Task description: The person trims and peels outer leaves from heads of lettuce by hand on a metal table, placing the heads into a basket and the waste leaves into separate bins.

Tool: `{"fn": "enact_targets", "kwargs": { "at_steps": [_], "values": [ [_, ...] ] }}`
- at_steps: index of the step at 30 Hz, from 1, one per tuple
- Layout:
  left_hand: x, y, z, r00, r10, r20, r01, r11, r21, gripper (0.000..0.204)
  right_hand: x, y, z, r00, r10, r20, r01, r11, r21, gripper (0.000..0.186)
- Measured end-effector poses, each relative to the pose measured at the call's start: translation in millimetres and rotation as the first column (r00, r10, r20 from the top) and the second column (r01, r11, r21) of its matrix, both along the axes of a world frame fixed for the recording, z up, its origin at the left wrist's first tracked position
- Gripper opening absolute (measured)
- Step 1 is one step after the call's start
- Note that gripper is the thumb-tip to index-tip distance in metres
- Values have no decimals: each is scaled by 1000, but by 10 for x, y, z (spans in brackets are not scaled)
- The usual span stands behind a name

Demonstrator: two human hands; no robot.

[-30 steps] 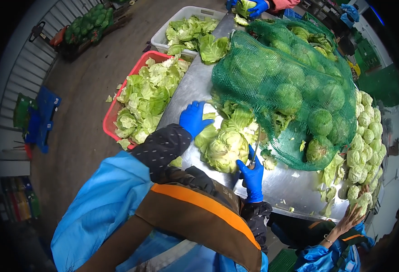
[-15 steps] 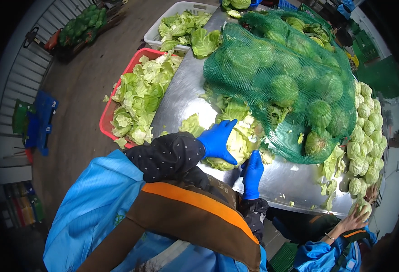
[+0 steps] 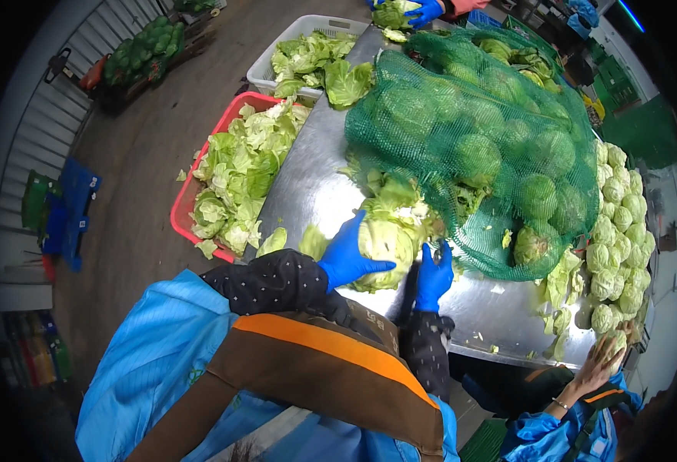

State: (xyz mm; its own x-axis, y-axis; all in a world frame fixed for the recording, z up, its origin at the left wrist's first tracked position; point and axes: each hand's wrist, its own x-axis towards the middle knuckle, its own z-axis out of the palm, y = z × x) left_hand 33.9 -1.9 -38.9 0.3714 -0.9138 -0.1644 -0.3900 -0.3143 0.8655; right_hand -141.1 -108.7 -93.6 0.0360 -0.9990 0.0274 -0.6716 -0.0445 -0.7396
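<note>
A round cabbage point(image 3: 384, 242) sits by the counter's point(image 3: 300, 181) near-left corner, its loose leaves point(image 3: 394, 192) spreading toward the far edge, its long axis hard to tell. The left hand point(image 3: 350, 254) lies spread, thumb out, against its left side; the right hand point(image 3: 434, 279) is bent just beside it, its grip unclear. Beyond lies a green net sack point(image 3: 469, 138); a red tub point(image 3: 178, 204) stands past the left edge.

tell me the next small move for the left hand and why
Probably curl the left hand around the cabbage and start peeling it: that hand rests against its left side, loose leaves lie nearby on the metal table, and the red tub beyond holds many more.
</note>
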Motion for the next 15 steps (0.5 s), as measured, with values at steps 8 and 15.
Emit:
{"fn": "enact_targets", "kwargs": {
  "at_steps": [8, 15],
  "values": [
    [152, -121, 354, 883, -162, 440, 154, 987, 54, 110, -251, 609, 291, 943, 311, 119, -328, 930, 166, 58],
    [47, -491, 105, 915, -366, 170, 346, 928, 136, 112, -366, 538, 233, 957, 288, 25, -287, 937, 197, 46]
  ]
}}
